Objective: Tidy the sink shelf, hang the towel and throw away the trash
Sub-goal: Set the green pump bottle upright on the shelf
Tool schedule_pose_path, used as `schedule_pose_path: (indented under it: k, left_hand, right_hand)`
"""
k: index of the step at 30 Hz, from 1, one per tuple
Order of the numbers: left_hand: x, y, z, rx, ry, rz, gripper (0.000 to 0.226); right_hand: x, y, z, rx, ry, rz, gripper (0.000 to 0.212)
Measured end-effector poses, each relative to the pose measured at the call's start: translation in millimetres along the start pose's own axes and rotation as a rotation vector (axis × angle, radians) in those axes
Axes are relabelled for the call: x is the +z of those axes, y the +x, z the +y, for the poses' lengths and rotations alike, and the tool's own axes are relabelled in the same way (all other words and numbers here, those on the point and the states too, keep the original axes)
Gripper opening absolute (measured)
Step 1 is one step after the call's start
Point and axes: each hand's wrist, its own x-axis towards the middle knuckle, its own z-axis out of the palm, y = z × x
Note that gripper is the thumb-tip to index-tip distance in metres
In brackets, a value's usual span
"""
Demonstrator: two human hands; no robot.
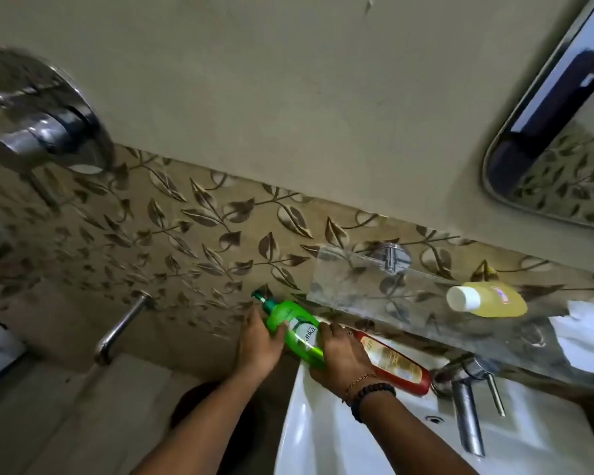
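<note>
A green pump bottle (290,323) is held between both hands just left of the glass shelf (364,286), tilted with its pump pointing up-left. My left hand (258,341) grips its upper part, and my right hand (340,354) wraps its lower end. A red-capped bottle with an orange label (396,363) lies on the sink's back ledge, right beside my right hand. On the shelf a yellow bottle with a white cap (487,299) lies on its side. Crumpled white paper (587,334) rests at the shelf's right end.
The white sink (323,437) sits below with a chrome tap (467,406) at its back. A chrome wall spout (120,327) and a round shower mixer (45,114) are on the left wall. A mirror (559,138) hangs at the upper right.
</note>
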Motion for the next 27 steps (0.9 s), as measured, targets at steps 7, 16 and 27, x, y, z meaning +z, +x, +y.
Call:
schedule_pose_path:
  k: [7, 16, 27]
  left_hand:
    - [12.9, 4.8, 1.9, -0.257, -0.506, -0.039, 0.055]
    - [-76.5, -75.0, 36.0, 0.036, -0.702, 0.221, 0.056]
    - [-156.4, -116.7, 219.3, 0.63, -0.545, 0.167, 0.026]
  right_hand:
    - [6.6, 1.0, -3.9, 0.034, 0.021, 0.065, 0.079]
    - [-31.4, -71.0, -71.2, -0.144, 0.489, 0.264, 0.062]
    - [-182.0, -100.2, -61.3, -0.308, 0.826, 0.529, 0.062]
